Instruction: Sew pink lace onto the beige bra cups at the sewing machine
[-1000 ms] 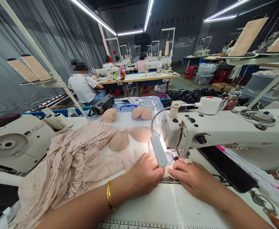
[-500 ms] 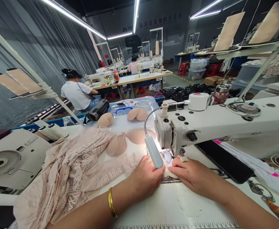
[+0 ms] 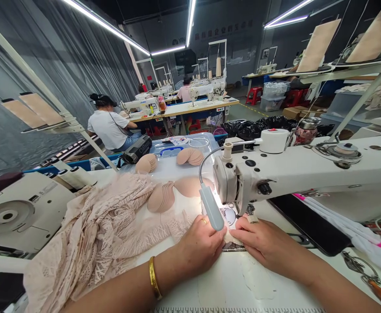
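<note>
A white sewing machine (image 3: pixel 229 178) stands over the work, its small grey lamp (image 3: pixel 212 208) lighting the needle area. My left hand (image 3: pixel 198 245) lies left of the needle area, fingers curled and pressed together on beige fabric (image 3: pixel 232 235), partly behind the lamp. From the right, my right hand (image 3: pixel 264 239) presses its closed fingertips on the same fabric. Little of this piece shows between the hands. Beside my left hand spreads a heap of beige lace fabric (image 3: pixel 105 226). Past it lie stacked beige bra cup pads (image 3: pixel 161 198).
More pads (image 3: pixel 189 156) rest on a clear plastic box lid (image 3: pixel 206 141) behind. A black phone (image 3: pixel 311 224) lies under the machine arm. Thread cones (image 3: pixel 319 45) stand overhead at right. A ruler strip (image 3: pixel 242 309) marks the front edge. A co-worker (image 3: pixel 108 126) sits farther back.
The whole view has shifted slightly right and down. My hands keep nearly the same place and grip beside the needle area.
</note>
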`<state>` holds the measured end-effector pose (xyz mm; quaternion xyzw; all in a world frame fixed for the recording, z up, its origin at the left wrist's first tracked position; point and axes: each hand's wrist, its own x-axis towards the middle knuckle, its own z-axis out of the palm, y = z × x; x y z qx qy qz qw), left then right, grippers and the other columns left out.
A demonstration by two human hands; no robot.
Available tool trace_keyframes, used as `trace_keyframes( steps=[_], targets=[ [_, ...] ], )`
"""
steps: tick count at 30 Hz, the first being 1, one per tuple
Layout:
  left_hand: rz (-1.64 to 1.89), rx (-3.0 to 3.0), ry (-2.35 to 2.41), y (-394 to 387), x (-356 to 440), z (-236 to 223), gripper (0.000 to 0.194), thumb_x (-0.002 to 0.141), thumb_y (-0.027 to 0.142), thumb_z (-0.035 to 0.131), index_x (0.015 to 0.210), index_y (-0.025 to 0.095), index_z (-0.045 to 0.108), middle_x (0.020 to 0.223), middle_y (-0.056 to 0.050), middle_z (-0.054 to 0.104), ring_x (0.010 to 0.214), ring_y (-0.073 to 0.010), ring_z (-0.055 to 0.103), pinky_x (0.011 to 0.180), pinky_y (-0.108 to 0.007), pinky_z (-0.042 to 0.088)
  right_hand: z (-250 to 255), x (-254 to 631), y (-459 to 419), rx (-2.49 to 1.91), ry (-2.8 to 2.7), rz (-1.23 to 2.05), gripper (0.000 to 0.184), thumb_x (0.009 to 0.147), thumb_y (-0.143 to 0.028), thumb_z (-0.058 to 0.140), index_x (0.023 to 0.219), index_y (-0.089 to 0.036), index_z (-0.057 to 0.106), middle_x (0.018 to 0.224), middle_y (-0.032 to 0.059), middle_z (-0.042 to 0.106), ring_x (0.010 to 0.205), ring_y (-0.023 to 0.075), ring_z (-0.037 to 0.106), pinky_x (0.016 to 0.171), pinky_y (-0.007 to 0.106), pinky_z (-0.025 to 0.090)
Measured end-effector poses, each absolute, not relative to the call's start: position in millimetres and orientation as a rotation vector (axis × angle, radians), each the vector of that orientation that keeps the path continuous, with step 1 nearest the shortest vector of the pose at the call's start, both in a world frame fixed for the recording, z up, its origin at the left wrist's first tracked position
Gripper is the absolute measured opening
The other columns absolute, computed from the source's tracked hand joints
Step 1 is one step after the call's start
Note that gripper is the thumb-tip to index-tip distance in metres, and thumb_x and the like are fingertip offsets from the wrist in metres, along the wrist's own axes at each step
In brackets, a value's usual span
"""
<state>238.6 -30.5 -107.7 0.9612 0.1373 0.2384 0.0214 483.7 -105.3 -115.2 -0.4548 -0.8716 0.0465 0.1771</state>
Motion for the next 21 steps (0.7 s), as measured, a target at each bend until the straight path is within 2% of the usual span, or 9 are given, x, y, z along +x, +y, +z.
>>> trace_keyframes(
  steps=[4, 11, 17, 21],
  targets=[
    [0.794, 2.992, 0.392, -30, 239, -107, 0.027, 0.106, 0.017, 0.048, 0.122, 0.007, 0.067, 0.1, -0.015, 0.076, 0.089, -0.028, 0.07, 0.08, -0.044, 0.061, -114, 484, -105, -1.262, -2.436, 0.145, 0.038, 0.096, -0.001, 0.038, 0.109, -0.023, 0.067, 0.09, 0.0043, 0.066, 0.075, 0.0214, 0.059, 0.063, 0.032, 0.045],
    [0.8, 3.009, 0.392, -31, 239, -109, 0.024, 0.105, 0.018, 0.047, 0.111, 0.01, 0.069, 0.097, -0.015, 0.074, 0.085, -0.0271, 0.067, 0.078, -0.045, 0.061, -116, 478, -105, -1.331, -2.415, 0.143, 0.037, 0.099, -0.005, 0.036, 0.11, -0.023, 0.066, 0.083, 0.0028, 0.062, 0.069, 0.0207, 0.057, 0.058, 0.031, 0.042],
    [0.679, 3.012, 0.394, -18, 234, -111, 0.02, 0.103, 0.021, 0.05, 0.104, 0.013, 0.068, 0.101, -0.015, 0.072, 0.091, -0.0268, 0.066, 0.085, -0.044, 0.058, -122, 471, -102, -1.358, -2.35, 0.122, 0.033, 0.101, -0.008, 0.036, 0.108, -0.024, 0.064, 0.083, 0.0014, 0.055, 0.063, 0.0187, 0.051, 0.054, 0.03, 0.038],
    [0.522, 3.042, 0.384, -7, 235, -107, 0.017, 0.103, 0.022, 0.052, 0.101, 0.016, 0.067, 0.102, -0.012, 0.072, 0.093, -0.0257, 0.066, 0.088, -0.042, 0.055, -127, 468, -98, -1.352, -2.305, 0.059, 0.027, 0.103, -0.01, 0.038, 0.105, -0.026, 0.061, 0.087, 0.0019, 0.056, 0.06, 0.0177, 0.048, 0.052, 0.029, 0.035]
  ],
)
